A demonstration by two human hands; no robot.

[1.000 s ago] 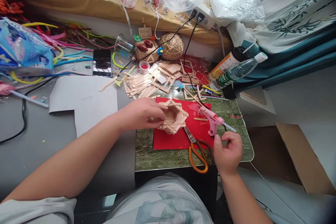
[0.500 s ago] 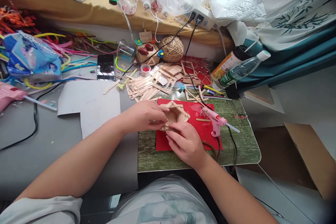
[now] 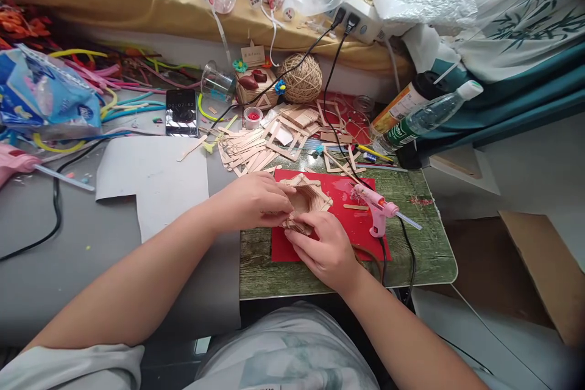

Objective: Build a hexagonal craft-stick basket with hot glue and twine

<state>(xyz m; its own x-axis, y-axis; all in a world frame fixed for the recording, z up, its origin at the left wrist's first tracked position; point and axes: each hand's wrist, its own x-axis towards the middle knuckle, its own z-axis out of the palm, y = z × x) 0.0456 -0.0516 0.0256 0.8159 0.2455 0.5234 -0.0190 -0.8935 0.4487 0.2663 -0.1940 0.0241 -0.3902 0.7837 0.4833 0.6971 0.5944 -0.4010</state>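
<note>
A small bowl-like box of stacked craft sticks [image 3: 320, 196], with a star-shaped rim, stands on a red sheet [image 3: 338, 244]. My left hand [image 3: 253, 202] grips its near left rim, fingers curled and pressed together. From the near side my right hand [image 3: 322, 247] holds the same rim between thumb and fingers. Both sets of fingertips nearly meet there and hide that part of the rim. To the right lies a pink glue gun [image 3: 377, 206] with a clear glue stick in its back. One loose craft stick [image 3: 356, 207] rests between the box and the gun.
Behind the red sheet lies a pile of craft sticks [image 3: 247, 149]. A twine ball [image 3: 300, 78], a phone [image 3: 181, 112] and a plastic bottle [image 3: 427, 119] stand or lie further back. Black cords cross the table's right side. Another pink glue gun [image 3: 16, 161] is at far left.
The view has shifted slightly. My hands stay at the near rim of the craft-stick box, with the right fingers moved a little along it.
</note>
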